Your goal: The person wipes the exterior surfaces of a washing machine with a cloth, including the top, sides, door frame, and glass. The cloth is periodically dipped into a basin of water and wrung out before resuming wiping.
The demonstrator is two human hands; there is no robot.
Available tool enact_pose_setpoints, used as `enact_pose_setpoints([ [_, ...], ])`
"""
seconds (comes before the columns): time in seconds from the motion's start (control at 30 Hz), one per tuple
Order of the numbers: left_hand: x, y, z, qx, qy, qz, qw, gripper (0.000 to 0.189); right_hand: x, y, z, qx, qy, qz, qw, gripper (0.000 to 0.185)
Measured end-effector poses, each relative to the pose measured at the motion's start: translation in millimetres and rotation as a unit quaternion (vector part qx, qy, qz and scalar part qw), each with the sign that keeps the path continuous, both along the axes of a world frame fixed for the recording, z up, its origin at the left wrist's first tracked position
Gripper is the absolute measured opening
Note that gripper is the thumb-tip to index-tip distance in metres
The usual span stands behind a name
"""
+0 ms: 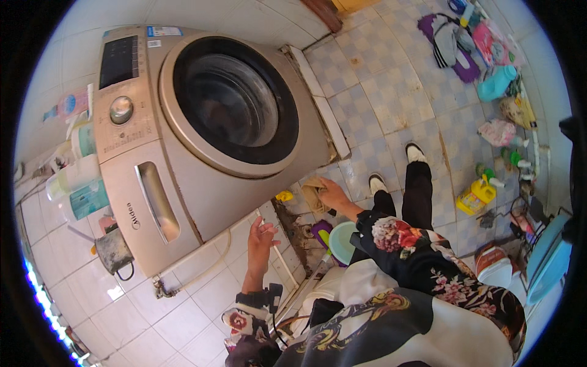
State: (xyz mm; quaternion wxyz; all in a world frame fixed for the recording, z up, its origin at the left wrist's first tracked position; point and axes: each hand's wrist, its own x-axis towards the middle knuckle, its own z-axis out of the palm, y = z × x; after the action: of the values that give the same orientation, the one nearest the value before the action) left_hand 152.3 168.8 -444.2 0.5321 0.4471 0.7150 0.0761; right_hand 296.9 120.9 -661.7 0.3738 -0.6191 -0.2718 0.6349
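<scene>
My right hand (334,194) grips a folded tan cloth (312,195), low beside the lower front corner of the washing machine (215,197). My left hand (262,241) is raised before the wall tiles, its fingers loosely curled and apart, with nothing visible in them. A thin white pipe (285,266) passes behind that hand; whether they touch is not clear. The Midea front loader has its round dark-glass door (229,103) closed. A control dial (121,109) and the detergent drawer (158,202) are on its panel.
A pale green basin (342,243) and a purple mop head (321,234) lie near my right arm. Bottles, including a yellow jug (477,195) and a turquoise bottle (496,83), line the far wall. A metal mug (113,251) and plastic containers (89,199) stand beside the washer's top.
</scene>
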Motion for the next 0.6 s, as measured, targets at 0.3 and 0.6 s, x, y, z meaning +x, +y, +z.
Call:
enact_pose_setpoints([
  [0.3,81.8,25.7,22.4,0.045,-0.035,-0.013,0.998,0.058,129.7,77.5,76.5,-0.014,0.275,-0.1,0.956,0.049],
  [0.6,102.4,49.2,19.1,-0.001,-0.27,0.113,0.956,0.046,107.7,98.1,172.8,0.175,0.418,0.079,0.888,0.034],
])
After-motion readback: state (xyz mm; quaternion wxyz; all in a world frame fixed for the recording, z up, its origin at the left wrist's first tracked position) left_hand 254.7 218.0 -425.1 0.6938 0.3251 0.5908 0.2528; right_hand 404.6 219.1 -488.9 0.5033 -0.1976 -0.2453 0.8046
